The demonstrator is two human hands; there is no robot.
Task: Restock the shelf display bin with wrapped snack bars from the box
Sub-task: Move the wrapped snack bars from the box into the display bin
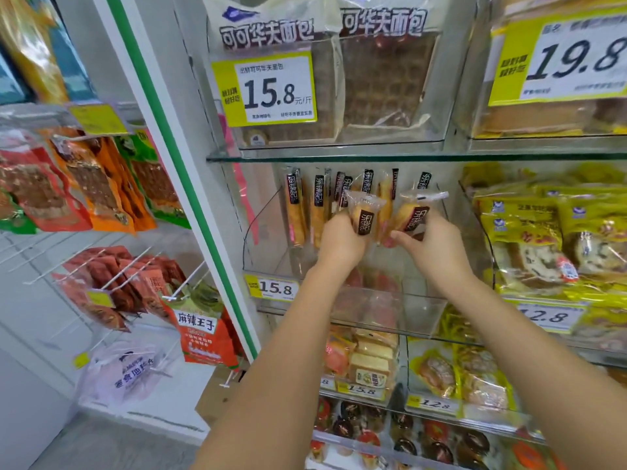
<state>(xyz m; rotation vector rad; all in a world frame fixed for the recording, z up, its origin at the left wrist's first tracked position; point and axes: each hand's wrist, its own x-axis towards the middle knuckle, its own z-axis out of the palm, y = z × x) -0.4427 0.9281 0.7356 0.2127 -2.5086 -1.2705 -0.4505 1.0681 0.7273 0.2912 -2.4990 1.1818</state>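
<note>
Two bare arms reach up and forward into a clear plastic display bin (420,310) on a shop shelf. The left hand (341,240) grips a wrapped snack bar (364,215). Its fingers curl round the bar's lower end and are hidden behind the back of the hand. The right hand (432,239) holds a second snack bar (412,217) just beside the first, with its thumb pointing toward the left hand. Whether the two wrappers touch between the hands is unclear.

Behind both hands, a row of bars (298,208) stands upright against the back of the bin, thickest behind and to the left of the left hand. To the right of the right hand, the back of the bin is open as far as its clear side wall. Below the hands, the bin floor is open down to the front lip. Just above the hands, a glass shelf (325,157) closes off the space overhead.

Below the left wrist, a yellow price tag (275,288) reads 15.8. Beyond the side wall to the right, yellow packets (543,232) crowd the next bin. Reflections make the bin's walls hard to trace, and the hands partly cover the bars directly behind them.
</note>
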